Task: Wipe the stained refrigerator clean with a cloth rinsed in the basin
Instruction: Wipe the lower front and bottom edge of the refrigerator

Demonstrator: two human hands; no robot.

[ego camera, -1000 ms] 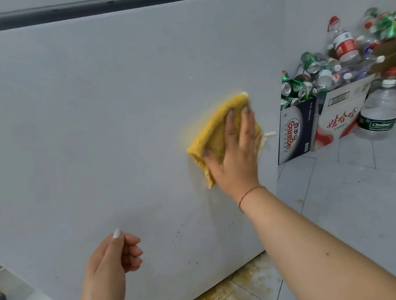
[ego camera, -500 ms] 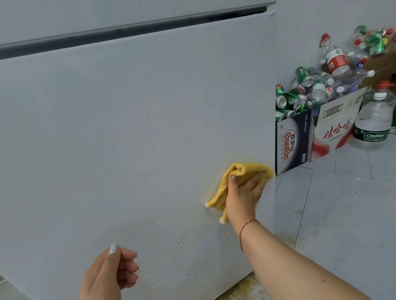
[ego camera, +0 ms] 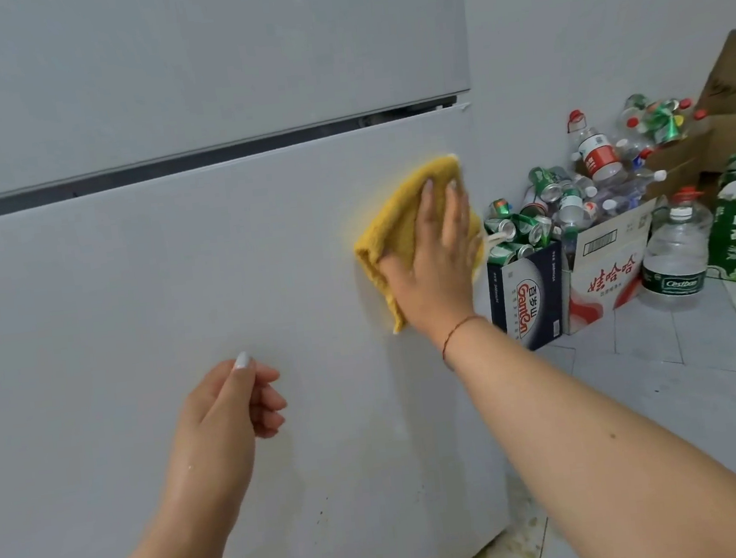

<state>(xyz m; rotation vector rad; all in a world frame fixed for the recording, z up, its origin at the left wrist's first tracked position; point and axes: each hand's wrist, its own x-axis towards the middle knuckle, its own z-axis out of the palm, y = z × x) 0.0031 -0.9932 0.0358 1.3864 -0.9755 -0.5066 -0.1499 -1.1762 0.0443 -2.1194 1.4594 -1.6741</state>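
While the right hand (ego camera: 436, 271) pressed the yellow cloth (ego camera: 397, 230) flat-fingered against the refrigerator door (ego camera: 175, 276) near its right edge, left hand (ego camera: 230, 407) curled, empty; can-filled box (ego camera: 529, 298), water jug (ego camera: 677, 255) stood close right.

You stood in a home kitchen corner: refrigerator (ego camera: 175, 276), tiled floor (ego camera: 686, 386), cardboard boxes (ego camera: 602, 274) heaped with empty cans (ego camera: 516, 229) and bottles (ego camera: 596, 157).

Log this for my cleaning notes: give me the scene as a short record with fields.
right hand: flat on yellow cloth, pressing it to fridge lower door, near right edge
left hand: fingers curled, holding nothing
stains: dark specks low on door; yellowish marks on floor below
nearby: boxes of cans and bottles on floor
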